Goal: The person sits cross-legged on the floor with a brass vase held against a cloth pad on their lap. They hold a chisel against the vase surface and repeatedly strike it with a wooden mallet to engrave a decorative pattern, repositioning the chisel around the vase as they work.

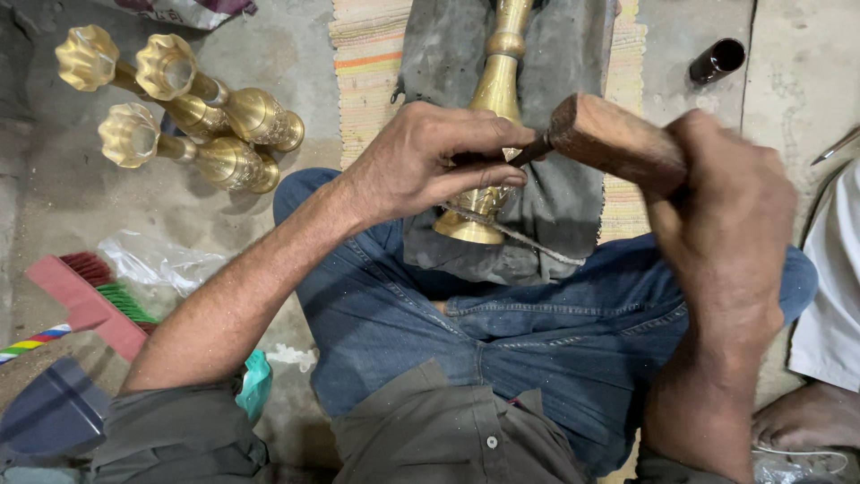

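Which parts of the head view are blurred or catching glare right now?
In the head view, the right hand and its brown wooden mallet look smeared by motion; the left hand, holding a thin dark chisel against the tall engraved brass vase, is sharper. Soft highlights glint on three brass vases with fluted mouths on the floor; lighting is dim and even.

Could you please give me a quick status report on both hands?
Left hand pinching chisel on brass stand. Right hand gripping wooden mallet. Nothing in the way.
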Demonstrator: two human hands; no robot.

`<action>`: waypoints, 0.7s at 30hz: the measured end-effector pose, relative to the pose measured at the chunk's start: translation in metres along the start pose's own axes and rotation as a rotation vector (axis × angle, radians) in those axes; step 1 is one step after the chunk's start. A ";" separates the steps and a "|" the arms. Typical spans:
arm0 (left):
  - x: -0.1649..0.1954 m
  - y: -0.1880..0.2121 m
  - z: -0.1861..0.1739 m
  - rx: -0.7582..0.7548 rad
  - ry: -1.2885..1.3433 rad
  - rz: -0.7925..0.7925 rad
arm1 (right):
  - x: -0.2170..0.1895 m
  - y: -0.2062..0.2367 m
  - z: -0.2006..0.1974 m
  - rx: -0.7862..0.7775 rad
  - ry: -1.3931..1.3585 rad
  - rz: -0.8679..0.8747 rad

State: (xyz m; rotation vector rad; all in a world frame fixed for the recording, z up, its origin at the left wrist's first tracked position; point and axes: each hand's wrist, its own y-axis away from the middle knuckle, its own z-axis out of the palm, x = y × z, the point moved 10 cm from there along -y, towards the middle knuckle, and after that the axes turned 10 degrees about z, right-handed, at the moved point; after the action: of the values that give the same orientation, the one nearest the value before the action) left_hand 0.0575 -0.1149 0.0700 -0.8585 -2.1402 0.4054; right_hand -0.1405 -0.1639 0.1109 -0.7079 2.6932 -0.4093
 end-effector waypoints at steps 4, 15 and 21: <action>-0.001 -0.001 0.000 0.017 0.069 -0.001 | 0.022 0.003 -0.008 0.053 -0.544 0.209; -0.003 0.001 0.001 0.006 0.043 0.006 | -0.006 -0.003 -0.008 0.057 -0.127 0.011; -0.001 -0.001 -0.001 0.005 0.049 0.014 | -0.015 -0.007 -0.009 0.017 -0.145 0.003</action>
State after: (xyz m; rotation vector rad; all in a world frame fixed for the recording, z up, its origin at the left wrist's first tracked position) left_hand 0.0582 -0.1162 0.0706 -0.8728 -2.0883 0.3929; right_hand -0.1288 -0.1600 0.1252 -0.7011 2.5514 -0.3651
